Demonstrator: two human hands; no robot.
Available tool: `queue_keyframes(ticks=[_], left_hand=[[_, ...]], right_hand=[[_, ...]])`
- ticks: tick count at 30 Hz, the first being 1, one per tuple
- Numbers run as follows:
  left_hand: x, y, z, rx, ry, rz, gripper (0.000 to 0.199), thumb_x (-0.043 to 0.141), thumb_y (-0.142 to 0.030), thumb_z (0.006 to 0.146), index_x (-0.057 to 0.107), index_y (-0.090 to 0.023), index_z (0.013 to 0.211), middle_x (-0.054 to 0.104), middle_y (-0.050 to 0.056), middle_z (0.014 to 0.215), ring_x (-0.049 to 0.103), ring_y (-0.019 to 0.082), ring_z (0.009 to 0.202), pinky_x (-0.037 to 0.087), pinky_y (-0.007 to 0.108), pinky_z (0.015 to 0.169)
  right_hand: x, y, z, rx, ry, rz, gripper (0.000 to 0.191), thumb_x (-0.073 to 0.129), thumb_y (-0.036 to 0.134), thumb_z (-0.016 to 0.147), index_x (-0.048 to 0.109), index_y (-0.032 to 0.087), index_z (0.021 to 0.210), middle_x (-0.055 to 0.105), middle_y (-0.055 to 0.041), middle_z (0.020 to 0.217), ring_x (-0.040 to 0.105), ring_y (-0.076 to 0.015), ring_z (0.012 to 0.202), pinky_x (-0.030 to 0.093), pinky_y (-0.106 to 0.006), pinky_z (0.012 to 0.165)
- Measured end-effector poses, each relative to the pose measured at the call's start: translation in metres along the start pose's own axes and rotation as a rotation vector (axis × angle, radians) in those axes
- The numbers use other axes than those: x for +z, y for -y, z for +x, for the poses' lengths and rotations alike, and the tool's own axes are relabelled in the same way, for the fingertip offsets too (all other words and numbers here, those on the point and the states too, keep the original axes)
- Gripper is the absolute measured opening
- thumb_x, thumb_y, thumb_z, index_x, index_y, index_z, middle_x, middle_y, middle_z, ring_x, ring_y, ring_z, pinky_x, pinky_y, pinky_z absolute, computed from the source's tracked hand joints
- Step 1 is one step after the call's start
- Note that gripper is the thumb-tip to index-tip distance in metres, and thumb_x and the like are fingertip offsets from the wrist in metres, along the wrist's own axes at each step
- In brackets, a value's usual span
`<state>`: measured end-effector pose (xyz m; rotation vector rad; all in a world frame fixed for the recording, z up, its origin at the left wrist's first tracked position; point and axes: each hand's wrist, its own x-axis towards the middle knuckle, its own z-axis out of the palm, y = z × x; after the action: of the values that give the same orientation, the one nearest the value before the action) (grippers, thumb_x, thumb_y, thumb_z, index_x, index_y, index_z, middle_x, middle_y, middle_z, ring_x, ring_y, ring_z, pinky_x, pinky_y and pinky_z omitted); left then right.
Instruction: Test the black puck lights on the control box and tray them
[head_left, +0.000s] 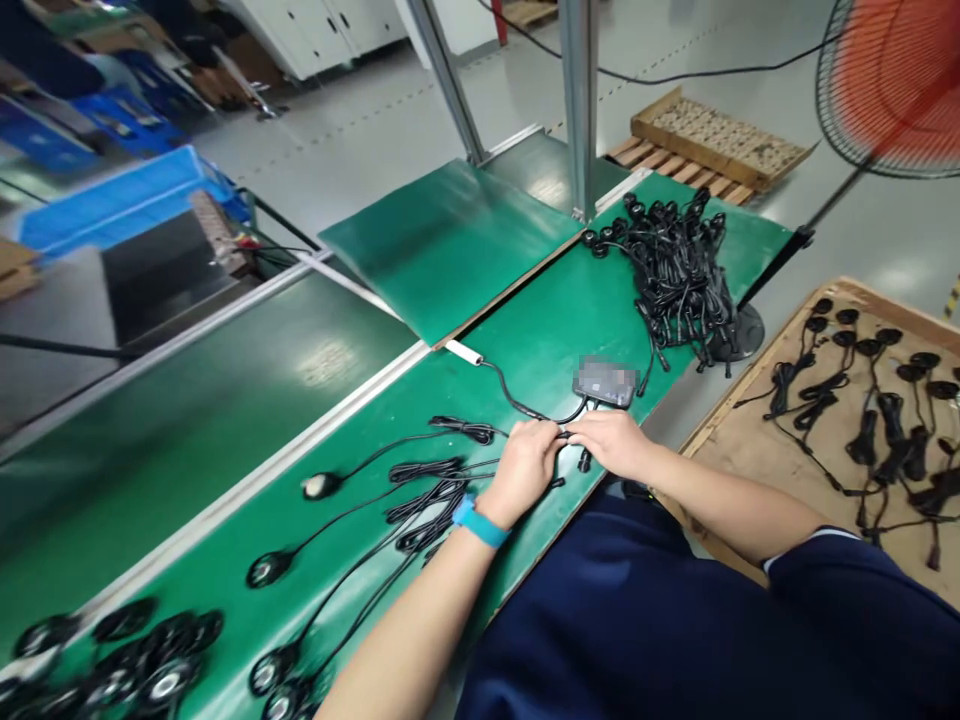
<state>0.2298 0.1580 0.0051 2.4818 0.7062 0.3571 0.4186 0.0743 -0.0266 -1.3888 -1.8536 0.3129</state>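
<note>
My left hand (529, 460), with a blue band at the wrist, is closed on a black cable connector. Fingertip to fingertip with it, my right hand (606, 440) pinches the cable end at the same joint. Just beyond them lies a small dark box (604, 383) with short leads, its face blurred out. A black cable (504, 385) runs from there to a white plug-like piece (463, 352). Left of my hands are several bundled black cables (427, 470), with round black heads such as this one (270, 568) on their ends.
A big pile of black cables (679, 260) sits at the bench's far right end. More round heads (165, 680) crowd the near left. A metal post (579, 110) rises behind the raised green board (450, 250). At right are a cardboard-lined tray (810, 420) and a fan (900, 80).
</note>
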Motion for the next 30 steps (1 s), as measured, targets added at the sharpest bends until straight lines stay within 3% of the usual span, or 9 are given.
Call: queue_keyframes(ticks=[4,9,15,23,28,30], left_hand=[[-0.001,-0.011,-0.008,-0.029,-0.029,0.09,0.024,0.043,-0.031,0.105,0.061,-0.019,0.094,0.066,0.006,0.086,0.056,0.023,0.083,0.041,0.038,0.079],[-0.007,-0.015,-0.027,0.012,-0.114,0.127,0.023,0.049,-0.033,0.104,0.061,-0.02,0.117,0.067,0.01,0.101,0.057,0.026,0.094,0.044,0.044,0.087],[-0.005,-0.009,-0.039,0.001,-0.201,0.114,0.023,0.049,-0.033,0.104,0.062,-0.017,0.115,0.064,0.01,0.102,0.056,0.026,0.098,0.045,0.043,0.09],[-0.003,-0.008,-0.038,-0.015,-0.15,0.152,0.029,0.043,-0.037,0.106,0.064,-0.017,0.112,0.062,0.01,0.103,0.054,0.024,0.1,0.044,0.041,0.093],[-0.006,-0.008,-0.038,-0.002,-0.171,0.181,0.032,0.042,-0.039,0.106,0.064,-0.015,0.112,0.061,0.01,0.099,0.054,0.025,0.098,0.043,0.04,0.089],[-0.005,-0.01,-0.037,0.005,-0.171,0.223,0.034,0.043,-0.041,0.106,0.065,-0.016,0.108,0.061,0.01,0.095,0.055,0.025,0.096,0.043,0.04,0.086]], right_hand=[[-0.008,0.011,-0.012,0.065,-0.062,0.005,0.024,0.059,0.031,0.101,0.072,0.021,0.119,0.072,-0.0091,0.111,0.07,-0.0199,0.098,0.06,-0.034,0.089],[-0.035,0.005,-0.038,0.238,-0.334,-0.164,0.031,0.063,0.032,0.098,0.068,0.023,0.127,0.065,-0.0127,0.117,0.066,-0.0246,0.105,0.059,-0.041,0.095],[-0.055,-0.009,-0.046,0.193,-0.189,-0.349,0.033,0.062,0.034,0.098,0.068,0.019,0.127,0.063,-0.0137,0.111,0.063,-0.0275,0.104,0.057,-0.044,0.092],[-0.062,-0.03,-0.043,0.065,-0.161,-0.456,0.03,0.063,0.038,0.098,0.07,0.02,0.121,0.068,-0.0112,0.105,0.064,-0.0263,0.096,0.054,-0.044,0.091],[-0.053,-0.007,-0.031,0.088,-0.303,-0.385,0.03,0.068,0.04,0.094,0.071,0.02,0.116,0.068,-0.0114,0.105,0.066,-0.0213,0.083,0.056,-0.036,0.075],[-0.043,0.008,-0.022,0.083,-0.254,-0.266,0.032,0.067,0.041,0.094,0.071,0.02,0.117,0.07,-0.0092,0.097,0.064,-0.0187,0.072,0.056,-0.035,0.07]])
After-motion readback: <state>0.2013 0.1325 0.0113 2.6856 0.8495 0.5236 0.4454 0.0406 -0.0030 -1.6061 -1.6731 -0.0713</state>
